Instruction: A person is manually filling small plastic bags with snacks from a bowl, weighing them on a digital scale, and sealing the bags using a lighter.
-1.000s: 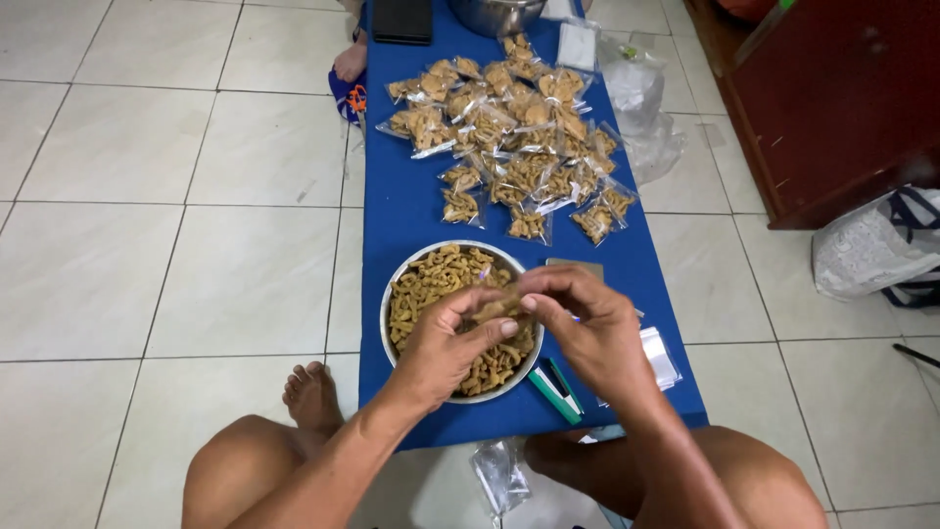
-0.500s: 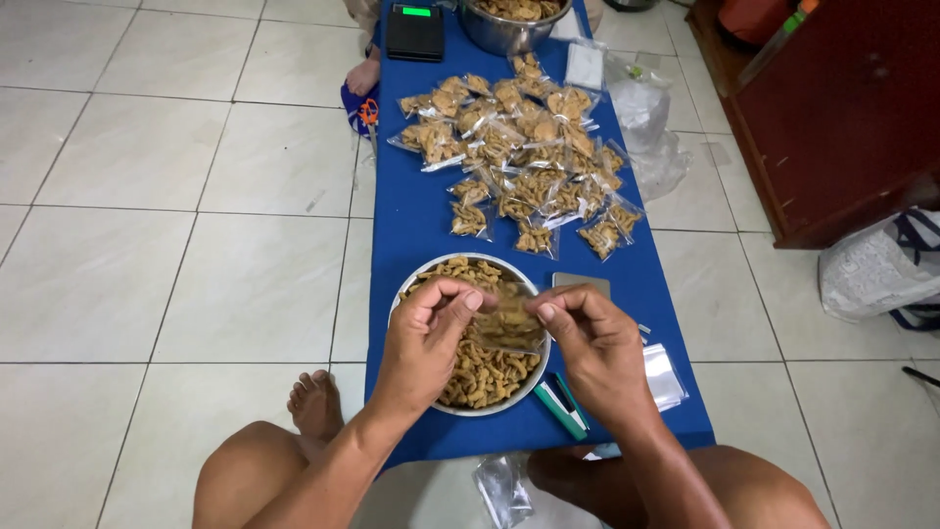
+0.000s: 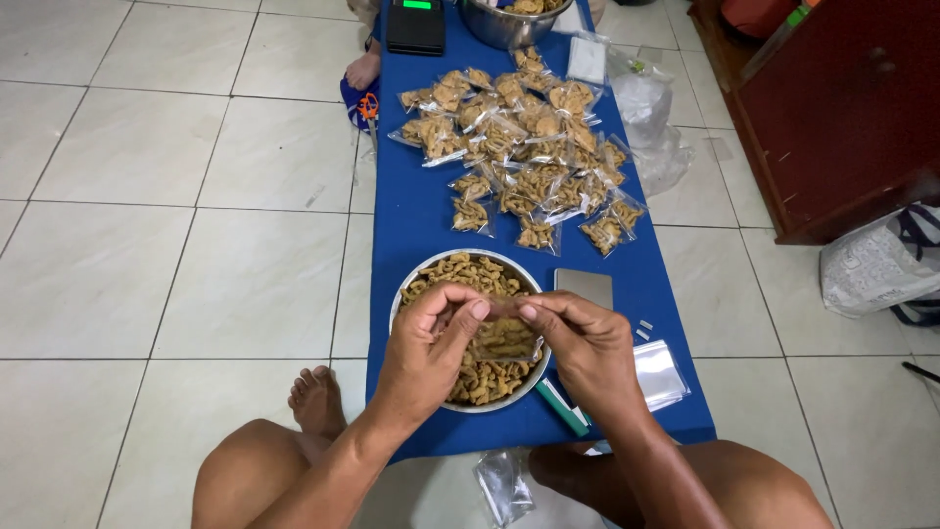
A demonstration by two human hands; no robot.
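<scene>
In the lower middle of the frame, the left hand (image 3: 423,351) and the right hand (image 3: 586,345) meet over a round metal bowl (image 3: 408,286) of brown fried snacks. Between them they hold a small clear plastic bag (image 3: 506,338), already holding some snacks; each hand's thumb and forefinger pinch narrow on the bag's top edge, the other fingers curled beneath. The bowl sits on a blue mat (image 3: 411,220) on the tiled floor. Higher on the mat, in the upper middle, lies a heap of filled bags (image 3: 519,157). Empty clear bags (image 3: 661,372) lie just right of the right hand
</scene>
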